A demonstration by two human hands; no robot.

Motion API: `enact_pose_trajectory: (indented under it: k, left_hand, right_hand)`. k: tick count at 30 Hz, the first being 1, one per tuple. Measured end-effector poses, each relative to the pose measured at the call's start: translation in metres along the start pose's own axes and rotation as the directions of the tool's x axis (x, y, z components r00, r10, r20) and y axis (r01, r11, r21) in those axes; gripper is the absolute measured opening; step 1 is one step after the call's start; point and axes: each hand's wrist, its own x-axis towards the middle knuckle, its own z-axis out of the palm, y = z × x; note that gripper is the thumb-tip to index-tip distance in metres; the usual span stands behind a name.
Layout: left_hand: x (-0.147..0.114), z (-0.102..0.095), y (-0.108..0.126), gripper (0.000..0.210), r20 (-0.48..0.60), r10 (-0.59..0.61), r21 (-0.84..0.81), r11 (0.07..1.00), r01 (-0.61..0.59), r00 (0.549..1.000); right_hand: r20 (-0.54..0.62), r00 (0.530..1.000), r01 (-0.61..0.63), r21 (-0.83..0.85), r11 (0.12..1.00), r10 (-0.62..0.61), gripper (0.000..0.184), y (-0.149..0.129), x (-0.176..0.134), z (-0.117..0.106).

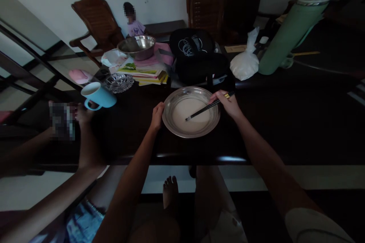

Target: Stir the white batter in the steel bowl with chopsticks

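head view: metal bowl (185,133) with white contents (185,107) on bench (285,121); left grip (157,116) holding its rim at nine o'clock, right grip (227,103) closed round black chopsticks (203,111) slanting in from two o'clock.

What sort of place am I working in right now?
Probably a home, perhaps a living or dining room: slatted wooden armchairs stand beyond the dark table, which holds a light blue mug and tall green flask.

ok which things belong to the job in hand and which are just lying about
In use:
metal bowl of whitish liquid, left hand at rim
chopsticks, in right hand
possibly the tied bag

Likely idle:
blue mug
glass dish
green flask
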Motion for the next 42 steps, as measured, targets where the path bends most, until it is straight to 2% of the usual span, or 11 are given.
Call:
enact_pose_trajectory:
  k: [3,10,12,17,19,25,27,32,35,37,42]
  left_hand:
    - [0.0,0.0,0.0,0.039,-0.001,0.003,0.011,1.0,-0.003,1.0]
    - [0.0,0.0,0.001,0.038,-0.001,-0.004,0.003,1.0,0.004,1.0]
    - [0.0,0.0,0.002,0.038,-0.002,-0.01,0.008,1.0,0.01,1.0]
    - [-0.001,0.0,0.002,0.039,-0.006,-0.003,0.011,1.0,0.003,1.0]
    - [0.0,0.0,0.0,0.038,-0.006,0.001,0.007,1.0,-0.001,1.0]
    - [0.0,0.0,0.001,0.039,-0.011,-0.021,0.015,1.0,0.021,1.0]
    - [-0.001,0.001,0.003,0.039,-0.01,-0.019,0.025,0.999,0.019,1.0]
    - [-0.002,0.002,0.005,0.04,-0.015,-0.016,0.005,1.0,0.016,1.0]
    - [-0.002,0.002,0.004,0.039,-0.006,-0.017,0.007,1.0,0.018,1.0]
    - [-0.001,0.001,0.003,0.039,-0.004,-0.008,0.018,1.0,0.008,1.0]
    - [-0.001,0.001,0.001,0.04,-0.006,0.006,0.021,1.0,-0.006,1.0]
  right_hand:
    - [0.007,1.0,0.017,-0.037,0.999,-0.017,0.042,-0.002,0.001,0.002]
    - [-0.299,0.954,0.017,-0.013,1.0,-0.02,0.048,-0.003,0.006,-0.014]
    - [-0.268,0.963,0.003,0.0,1.0,-0.003,0.051,-0.003,0.005,-0.013]
    - [0.01,1.0,0.023,-0.052,0.998,-0.022,0.046,-0.004,0.0,-0.001]
    - [0.022,0.998,0.062,-0.098,0.993,-0.06,0.042,-0.004,0.0,-0.001]
    - [-0.287,0.957,0.029,-0.018,0.999,-0.033,0.045,-0.001,0.005,-0.015]
    - [-0.322,0.946,0.034,0.009,0.999,-0.029,0.048,0.0,0.004,-0.016]
    - [-0.078,0.997,0.009,0.004,1.0,-0.008,0.048,-0.003,-0.001,-0.004]
    - [0.037,0.998,0.049,-0.074,0.996,-0.046,0.046,-0.005,-0.002,0.001]
    - [-0.003,0.997,0.072,-0.102,0.992,-0.072,0.043,-0.005,0.0,-0.002]
    - [-0.314,0.948,0.064,0.013,0.998,-0.057,0.045,-0.003,0.005,-0.016]
